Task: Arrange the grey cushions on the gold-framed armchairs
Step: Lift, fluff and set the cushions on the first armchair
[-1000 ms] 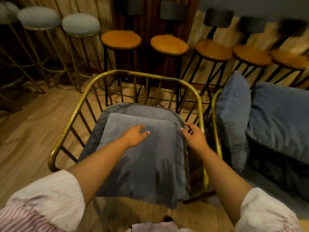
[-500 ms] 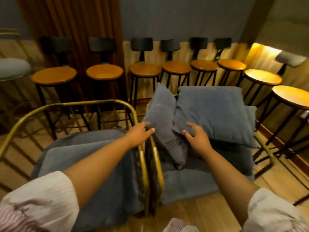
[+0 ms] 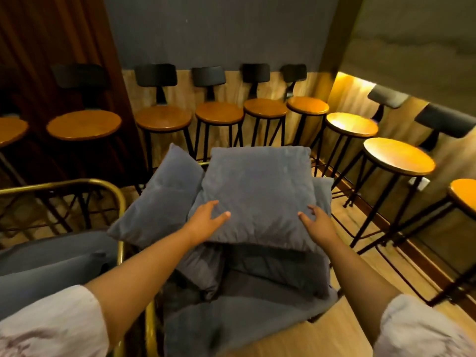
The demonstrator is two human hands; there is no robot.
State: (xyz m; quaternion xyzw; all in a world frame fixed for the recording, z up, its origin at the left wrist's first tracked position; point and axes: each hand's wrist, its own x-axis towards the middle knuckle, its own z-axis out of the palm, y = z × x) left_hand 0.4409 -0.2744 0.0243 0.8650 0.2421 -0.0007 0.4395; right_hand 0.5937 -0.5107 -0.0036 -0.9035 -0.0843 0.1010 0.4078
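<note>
While cushions lie heaped on the right armchair [image 3: 257,318], left hand [image 3: 206,220] and right hand [image 3: 318,222], fingers spread, flank the top cushion [image 3: 257,194], likely to lift it.

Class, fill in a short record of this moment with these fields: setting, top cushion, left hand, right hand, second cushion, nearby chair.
setting: room with wooden bar stools lined along the walls
top cushion: grey cushion lying on a pile of grey cushions
left hand: left hand open, resting on its near left corner
right hand: right hand open, at its near right corner
second cushion: tilted cushion leaning to the left of the pile
nearby chair: gold-framed armchair at left, grey cushion inside
</note>
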